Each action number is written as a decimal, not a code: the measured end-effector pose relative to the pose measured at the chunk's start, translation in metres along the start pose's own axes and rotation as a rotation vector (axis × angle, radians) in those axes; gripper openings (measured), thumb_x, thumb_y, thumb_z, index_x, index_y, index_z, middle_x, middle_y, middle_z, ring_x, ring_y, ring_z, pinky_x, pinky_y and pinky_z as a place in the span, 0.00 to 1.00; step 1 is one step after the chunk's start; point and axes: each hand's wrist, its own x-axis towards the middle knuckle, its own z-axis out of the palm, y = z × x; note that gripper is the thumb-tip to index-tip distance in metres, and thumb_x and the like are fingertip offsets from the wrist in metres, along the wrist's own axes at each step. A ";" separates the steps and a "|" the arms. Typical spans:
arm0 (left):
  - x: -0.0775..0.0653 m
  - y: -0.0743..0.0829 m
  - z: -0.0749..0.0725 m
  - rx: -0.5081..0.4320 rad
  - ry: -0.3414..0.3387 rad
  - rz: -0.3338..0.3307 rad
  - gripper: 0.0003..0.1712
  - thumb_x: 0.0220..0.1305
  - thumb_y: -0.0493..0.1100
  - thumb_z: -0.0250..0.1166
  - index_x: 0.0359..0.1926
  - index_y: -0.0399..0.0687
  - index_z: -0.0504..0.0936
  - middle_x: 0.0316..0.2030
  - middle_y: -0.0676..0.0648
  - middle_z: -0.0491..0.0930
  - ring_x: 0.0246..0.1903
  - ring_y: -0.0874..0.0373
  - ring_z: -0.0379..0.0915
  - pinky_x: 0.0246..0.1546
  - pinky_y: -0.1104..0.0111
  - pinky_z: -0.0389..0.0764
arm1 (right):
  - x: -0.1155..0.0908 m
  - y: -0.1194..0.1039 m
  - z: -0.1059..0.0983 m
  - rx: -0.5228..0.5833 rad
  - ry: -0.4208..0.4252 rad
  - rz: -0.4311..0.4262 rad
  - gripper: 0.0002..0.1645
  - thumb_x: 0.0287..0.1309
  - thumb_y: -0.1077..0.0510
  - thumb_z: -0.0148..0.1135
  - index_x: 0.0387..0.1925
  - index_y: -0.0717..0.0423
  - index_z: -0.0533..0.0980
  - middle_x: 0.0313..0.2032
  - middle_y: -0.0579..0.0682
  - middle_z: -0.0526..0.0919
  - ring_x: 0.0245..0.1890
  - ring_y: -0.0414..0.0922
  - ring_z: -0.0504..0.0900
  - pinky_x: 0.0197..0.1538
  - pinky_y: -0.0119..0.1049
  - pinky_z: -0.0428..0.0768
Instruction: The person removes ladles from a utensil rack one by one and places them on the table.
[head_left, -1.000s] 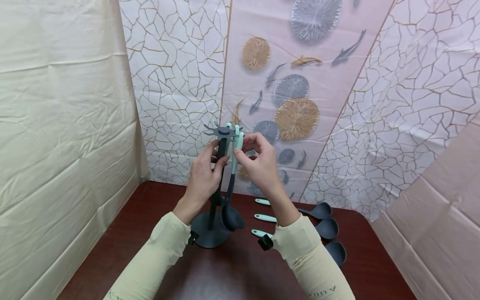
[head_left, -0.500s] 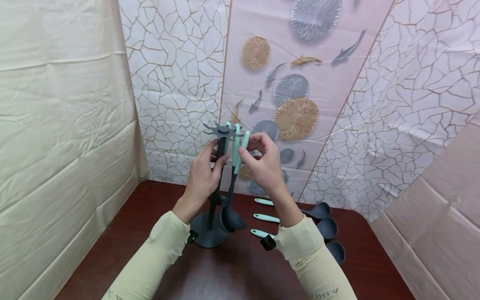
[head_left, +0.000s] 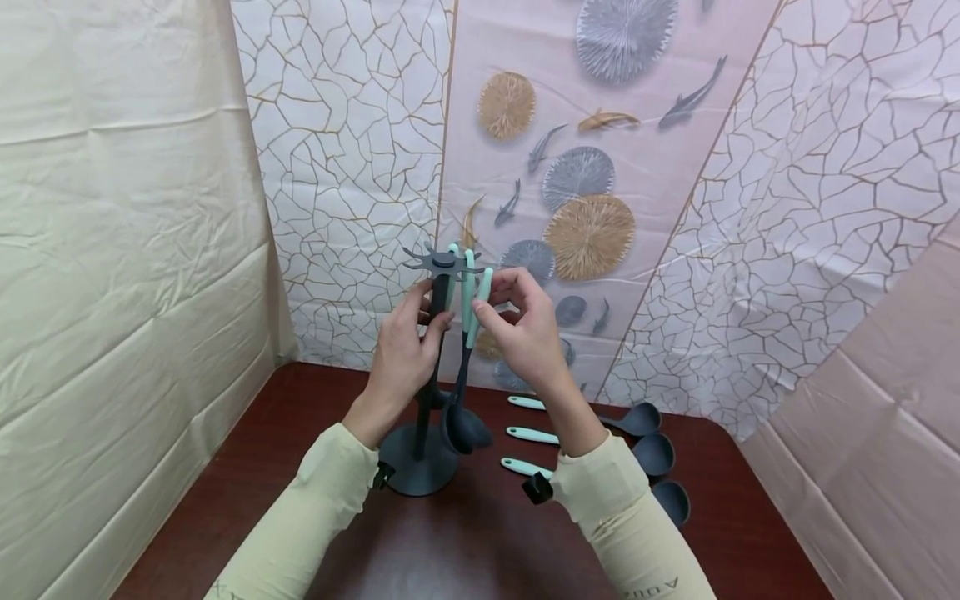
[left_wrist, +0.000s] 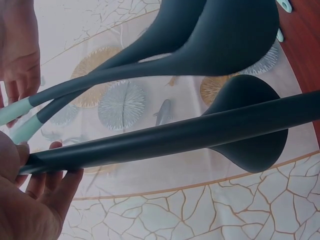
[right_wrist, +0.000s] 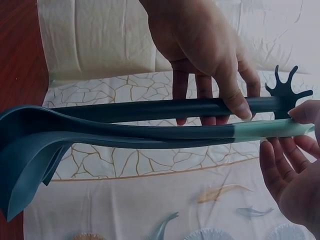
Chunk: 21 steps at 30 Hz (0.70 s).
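My left hand (head_left: 405, 346) grips the pole (left_wrist: 150, 137) of a dark utensil stand just below its top ring of hooks (head_left: 444, 262). To the right of the pole, my right hand (head_left: 528, 329) pinches the mint handle (head_left: 480, 308) of a dark ladle (right_wrist: 30, 165) between thumb and fingers. The handle's top tilts right, slightly apart from the hooks, and the bowl hangs low over the stand's round base (head_left: 416, 475). A second mint-handled utensil (head_left: 468, 287) hangs right behind it, its head largely overlapped. Beyond the pole hangs another utensil with a wide dark head (left_wrist: 245, 100).
Three more mint-handled utensils with dark rounded bowls (head_left: 655, 455) lie in a row on the brown table (head_left: 420, 550), partly behind my right forearm. Patterned cloth (head_left: 360, 167) hangs behind the table, with plain cloth (head_left: 135, 250) at the left side.
The held ladle's handle top has moved right, away from the hooks, and its bowl has risen slightly. My left hand stays on the pole.
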 end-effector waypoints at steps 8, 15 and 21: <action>0.000 -0.001 0.001 -0.002 0.011 0.017 0.23 0.76 0.40 0.67 0.67 0.45 0.75 0.38 0.46 0.84 0.38 0.54 0.86 0.36 0.56 0.87 | -0.004 -0.001 -0.002 0.001 -0.031 0.020 0.16 0.72 0.60 0.67 0.56 0.59 0.75 0.44 0.55 0.83 0.45 0.50 0.84 0.38 0.41 0.86; -0.001 -0.001 0.001 -0.002 0.017 0.025 0.23 0.75 0.40 0.68 0.67 0.45 0.75 0.38 0.47 0.84 0.38 0.55 0.86 0.37 0.56 0.87 | -0.007 0.001 -0.003 0.006 -0.034 0.040 0.16 0.73 0.59 0.67 0.56 0.59 0.75 0.45 0.56 0.83 0.45 0.50 0.84 0.38 0.36 0.86; -0.001 -0.002 0.002 -0.004 0.022 0.025 0.24 0.75 0.40 0.68 0.68 0.44 0.75 0.38 0.46 0.83 0.39 0.53 0.87 0.36 0.57 0.86 | -0.011 0.000 -0.002 0.024 -0.042 0.048 0.16 0.72 0.61 0.66 0.56 0.60 0.74 0.45 0.57 0.83 0.45 0.51 0.84 0.39 0.37 0.87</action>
